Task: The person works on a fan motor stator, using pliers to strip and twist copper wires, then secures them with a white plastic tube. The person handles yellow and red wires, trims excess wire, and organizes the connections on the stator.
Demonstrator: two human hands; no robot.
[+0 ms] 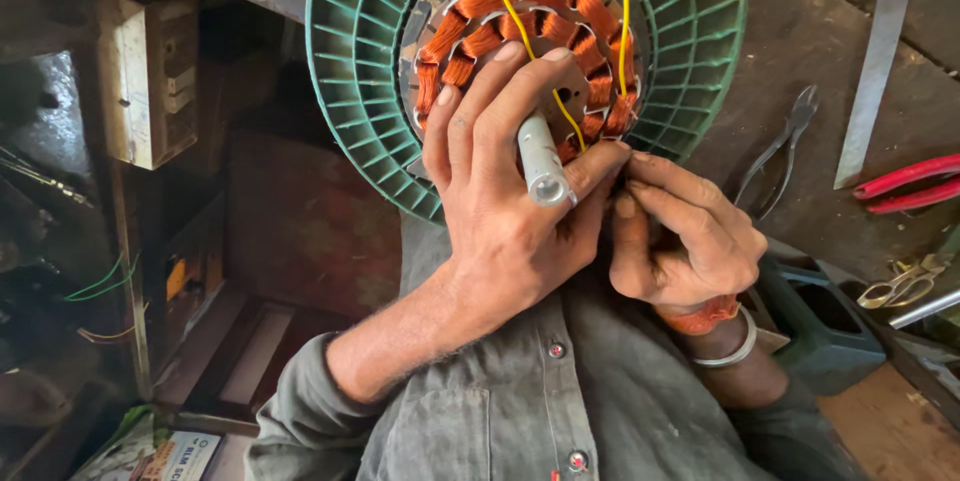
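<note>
Workshop bench [830, 51], cluttered: pliers [780, 151] lying at right edge. Left hand [510, 211] wrapping the steel shaft [543, 163], steadying copper-wound stator [520, 51]; right hand [680, 241] pinching shut beside it, contents hidden.

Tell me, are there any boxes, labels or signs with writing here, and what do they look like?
Printed white and blue card or packet: bottom left corner, lying flat and tilted, rectangular, white with a blue band and a small round emblem, partly cut off by the picture edge.
Nothing else printed shows: the green ribbed plastic fan guard, the left hand and the right hand carry no labels.
</note>
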